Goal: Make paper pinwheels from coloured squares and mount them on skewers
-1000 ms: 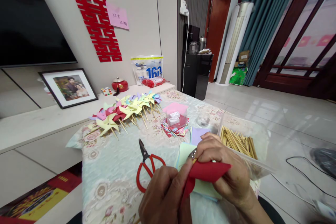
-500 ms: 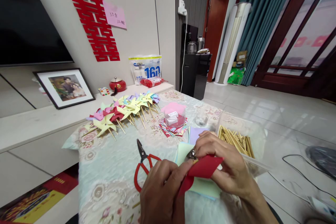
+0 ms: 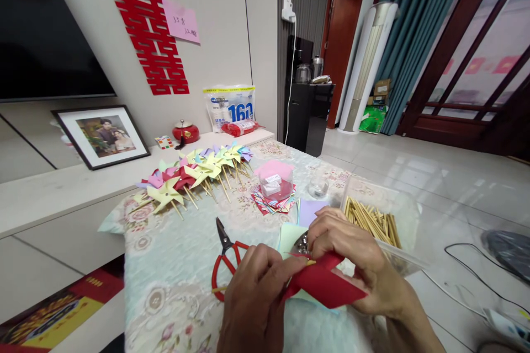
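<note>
Between my hands is a red paper pinwheel [image 3: 333, 285], its blades partly folded and flared toward the right. My left hand [image 3: 254, 298] is closed around its lower left side and a wooden stick [image 3: 219, 289], whose ends peek out on both sides of the fist. My right hand [image 3: 356, 253] pinches the paper from above and the right; its fingertips are partly hidden. Just behind the fingers lies a shiny metal dish or cluster of small metal pieces [image 3: 301, 244]. Red-handled scissors [image 3: 226, 248] lie beside my left hand. Pale green paper sheets [image 3: 290, 236] lie underneath.
Finished pinwheels [image 3: 199, 174] lie in a row at the back left. A clear tub with a pink lid [image 3: 275, 179] stands on patterned paper. At right is a plastic box [image 3: 408, 215] of wooden sticks [image 3: 372, 220]. Lilac paper [image 3: 312, 210] and a small clear container [image 3: 318, 186] lie nearby.
The red paper has turned and spread out, with one blade now reaching lower and farther right. Both hands stay close together; more of the stick shows left of my left hand.
</note>
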`<state>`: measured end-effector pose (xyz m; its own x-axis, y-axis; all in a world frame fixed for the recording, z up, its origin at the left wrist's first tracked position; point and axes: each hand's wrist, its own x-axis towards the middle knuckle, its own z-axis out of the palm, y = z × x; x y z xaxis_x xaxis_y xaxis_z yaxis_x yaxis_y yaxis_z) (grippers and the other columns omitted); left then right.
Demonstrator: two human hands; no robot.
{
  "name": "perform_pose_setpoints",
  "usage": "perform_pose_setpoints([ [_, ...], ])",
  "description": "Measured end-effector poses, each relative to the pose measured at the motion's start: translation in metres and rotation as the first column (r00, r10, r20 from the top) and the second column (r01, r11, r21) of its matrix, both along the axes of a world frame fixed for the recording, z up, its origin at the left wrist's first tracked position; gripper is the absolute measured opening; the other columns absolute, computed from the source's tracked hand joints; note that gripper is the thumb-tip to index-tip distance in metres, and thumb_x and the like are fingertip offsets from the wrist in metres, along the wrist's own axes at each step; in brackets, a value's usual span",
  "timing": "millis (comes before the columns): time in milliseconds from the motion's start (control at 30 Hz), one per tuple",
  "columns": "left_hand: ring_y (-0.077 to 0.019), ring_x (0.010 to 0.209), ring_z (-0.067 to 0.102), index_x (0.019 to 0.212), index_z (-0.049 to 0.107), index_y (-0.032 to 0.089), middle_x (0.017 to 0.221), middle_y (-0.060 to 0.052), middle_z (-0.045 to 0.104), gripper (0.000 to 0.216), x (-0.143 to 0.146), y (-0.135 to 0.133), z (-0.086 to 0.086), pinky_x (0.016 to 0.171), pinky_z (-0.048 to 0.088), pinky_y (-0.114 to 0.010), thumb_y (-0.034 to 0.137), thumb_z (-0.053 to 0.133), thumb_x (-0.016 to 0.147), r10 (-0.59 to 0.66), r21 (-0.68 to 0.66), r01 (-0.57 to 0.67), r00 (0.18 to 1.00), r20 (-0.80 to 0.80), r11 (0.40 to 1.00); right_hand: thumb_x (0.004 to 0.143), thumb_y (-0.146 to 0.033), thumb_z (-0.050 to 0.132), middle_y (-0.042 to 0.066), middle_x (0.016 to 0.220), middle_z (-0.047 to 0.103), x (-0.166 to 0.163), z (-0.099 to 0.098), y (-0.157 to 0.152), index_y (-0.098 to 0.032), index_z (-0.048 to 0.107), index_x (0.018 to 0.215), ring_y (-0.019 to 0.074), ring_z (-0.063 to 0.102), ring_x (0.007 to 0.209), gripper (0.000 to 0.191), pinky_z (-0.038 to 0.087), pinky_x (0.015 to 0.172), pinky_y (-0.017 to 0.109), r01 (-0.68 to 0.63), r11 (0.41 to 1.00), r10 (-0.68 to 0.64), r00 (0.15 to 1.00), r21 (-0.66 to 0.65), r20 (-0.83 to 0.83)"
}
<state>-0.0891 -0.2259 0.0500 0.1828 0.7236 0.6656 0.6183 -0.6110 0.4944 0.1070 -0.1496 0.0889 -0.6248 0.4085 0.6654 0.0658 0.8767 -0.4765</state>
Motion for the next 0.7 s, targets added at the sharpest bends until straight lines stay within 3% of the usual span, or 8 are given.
perform_pose_setpoints([
  [233,-0.0164,0.082,0.059,0.124,0.059,0.029,0.088,-0.002,0.058,0.038,0.0009,0.0001,-0.0023,0.068,0.047,-0.029,0.010,0.048,0.093,-0.069,-0.115,0.075,0.996,0.059,0.990,0.077,-0.007,0.054,0.001,0.081,0.059,0.0033,-0.0039,0.0021,-0.021,0.053,0.085,0.0179,0.055,0.076,0.017,0.043,0.077,0.038,-0.004,0.998,0.006,0.999,-0.062,0.040],
  [533,-0.0186,0.079,0.061,0.116,0.064,0.027,0.084,-0.004,0.059,0.032,0.0013,0.0016,-0.0006,0.064,0.046,-0.030,0.015,0.046,0.093,-0.076,-0.176,0.079,0.997,0.025,0.981,0.085,-0.017,0.059,0.001,0.079,0.061,0.0031,0.0008,-0.0005,-0.021,0.051,0.080,0.0174,0.054,0.074,0.010,0.047,0.080,0.039,0.036,0.990,-0.013,0.986,-0.133,0.169],
  [700,-0.0195,0.078,0.061,0.113,0.067,0.027,0.083,-0.005,0.059,0.030,0.0027,-0.0002,-0.0016,0.064,0.045,-0.030,0.019,0.047,0.093,-0.064,-0.211,0.070,0.997,0.035,0.975,0.076,-0.008,0.056,0.000,0.078,0.061,0.0052,-0.0020,0.0009,-0.022,0.051,0.080,0.0181,0.055,0.074,0.016,0.049,0.084,0.041,0.029,0.990,-0.001,0.980,-0.138,0.199],
])
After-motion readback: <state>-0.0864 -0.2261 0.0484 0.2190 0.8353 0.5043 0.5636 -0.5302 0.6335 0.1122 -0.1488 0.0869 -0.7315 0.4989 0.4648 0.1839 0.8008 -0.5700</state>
